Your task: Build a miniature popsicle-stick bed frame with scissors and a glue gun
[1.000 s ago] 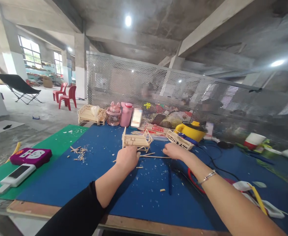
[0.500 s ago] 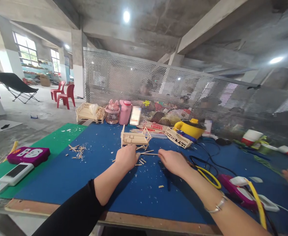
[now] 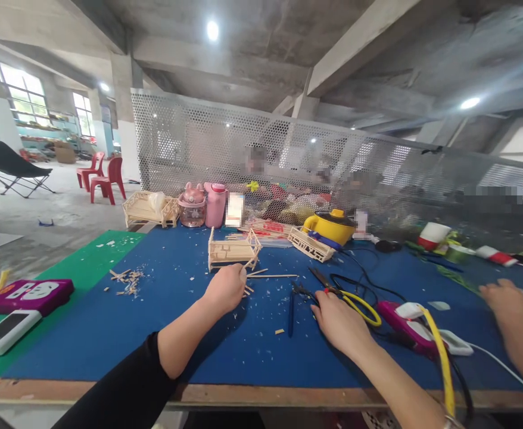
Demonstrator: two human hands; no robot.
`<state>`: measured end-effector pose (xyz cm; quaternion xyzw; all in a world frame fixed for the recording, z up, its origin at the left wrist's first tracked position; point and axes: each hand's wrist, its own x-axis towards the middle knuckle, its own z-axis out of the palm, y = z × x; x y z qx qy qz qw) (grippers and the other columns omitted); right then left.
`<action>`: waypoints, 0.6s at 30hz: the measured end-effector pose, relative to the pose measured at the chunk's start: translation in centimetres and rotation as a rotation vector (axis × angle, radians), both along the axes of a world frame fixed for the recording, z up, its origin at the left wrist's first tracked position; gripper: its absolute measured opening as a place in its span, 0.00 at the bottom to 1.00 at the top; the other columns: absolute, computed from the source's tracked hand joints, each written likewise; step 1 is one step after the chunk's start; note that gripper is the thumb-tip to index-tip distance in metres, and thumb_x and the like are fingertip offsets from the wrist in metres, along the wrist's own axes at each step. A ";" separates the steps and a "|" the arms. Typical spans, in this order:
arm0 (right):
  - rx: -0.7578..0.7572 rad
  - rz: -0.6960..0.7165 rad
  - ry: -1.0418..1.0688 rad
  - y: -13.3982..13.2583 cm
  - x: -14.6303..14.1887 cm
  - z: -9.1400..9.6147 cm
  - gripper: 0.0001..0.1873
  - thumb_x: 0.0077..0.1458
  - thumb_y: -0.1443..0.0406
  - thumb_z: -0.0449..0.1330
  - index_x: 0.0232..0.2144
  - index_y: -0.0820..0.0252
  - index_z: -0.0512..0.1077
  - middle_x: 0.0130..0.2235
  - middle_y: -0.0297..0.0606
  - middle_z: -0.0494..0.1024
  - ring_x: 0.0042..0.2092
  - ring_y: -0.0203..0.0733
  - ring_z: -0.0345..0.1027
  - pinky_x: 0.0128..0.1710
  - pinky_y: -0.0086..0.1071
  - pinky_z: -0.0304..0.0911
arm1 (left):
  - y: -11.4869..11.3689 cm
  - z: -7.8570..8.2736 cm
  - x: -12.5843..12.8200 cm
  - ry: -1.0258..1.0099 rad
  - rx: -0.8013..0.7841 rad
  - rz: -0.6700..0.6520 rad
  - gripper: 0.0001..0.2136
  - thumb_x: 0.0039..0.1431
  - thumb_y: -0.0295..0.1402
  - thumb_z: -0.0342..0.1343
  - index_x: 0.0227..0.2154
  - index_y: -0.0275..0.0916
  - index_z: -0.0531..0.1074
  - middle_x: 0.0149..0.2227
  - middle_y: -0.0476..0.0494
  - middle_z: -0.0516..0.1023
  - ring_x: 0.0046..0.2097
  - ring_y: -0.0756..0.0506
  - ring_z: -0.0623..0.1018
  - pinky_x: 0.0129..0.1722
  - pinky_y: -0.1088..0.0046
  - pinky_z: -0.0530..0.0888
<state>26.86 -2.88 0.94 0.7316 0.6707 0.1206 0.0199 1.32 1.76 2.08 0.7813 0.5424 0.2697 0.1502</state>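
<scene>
My left hand (image 3: 226,287) is closed in a pinch on a thin wooden stick (image 3: 249,262), whose end slants up past the fingertips. Just behind it stands a small model bed made of sticks (image 3: 232,252). More loose sticks (image 3: 273,276) lie right of that hand. My right hand (image 3: 339,322) rests lower right, its fingers curled at one handle of the pliers (image 3: 301,290); the other, blue handle sticks out toward me. Yellow-handled scissors (image 3: 364,308) lie just beyond this hand, partly covered by it.
Stick scraps (image 3: 128,281) lie at left. Behind are another stick model (image 3: 149,208), a pink bottle (image 3: 215,205), a stick panel (image 3: 310,244) and a yellow pot (image 3: 330,229). Purple power strips (image 3: 33,296) with cables flank the work area. Another person's hand (image 3: 505,298) is at right.
My right hand has let go of the long stick and moved right and down to the pliers. My left hand stays near the model bed. The view has turned slightly right.
</scene>
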 end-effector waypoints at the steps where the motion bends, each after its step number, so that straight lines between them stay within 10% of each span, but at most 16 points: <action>1: 0.002 -0.009 -0.022 0.1 -0.4 -0.2 0.11 0.58 0.66 0.47 0.37 0.63 0.68 0.39 0.49 0.74 0.41 0.49 0.71 0.34 0.34 0.58 | -0.1 0.0 0.0 -0.017 0.006 -0.033 0.19 0.64 0.36 0.34 0.34 0.37 0.71 0.35 0.40 0.78 0.37 0.45 0.77 0.36 0.73 0.69; 8: 0.049 -0.035 0.048 0.8 0.4 -0.1 0.13 0.60 0.67 0.43 0.34 0.64 0.67 0.39 0.51 0.73 0.41 0.50 0.69 0.37 0.35 0.58 | -0.1 -0.2 0.1 -0.160 0.037 -0.108 0.18 0.64 0.40 0.36 0.31 0.40 0.69 0.28 0.45 0.75 0.30 0.47 0.73 0.30 0.75 0.65; 18: 0.374 0.111 0.915 -0.3 -3.0 3.0 0.13 0.57 0.56 0.45 0.38 0.56 0.60 0.25 0.34 0.70 0.26 0.39 0.64 0.25 0.31 0.58 | -1.7 0.6 0.7 -0.395 0.110 -0.247 0.15 0.61 0.42 0.41 0.31 0.38 0.67 0.26 0.50 0.69 0.28 0.50 0.66 0.29 0.76 0.62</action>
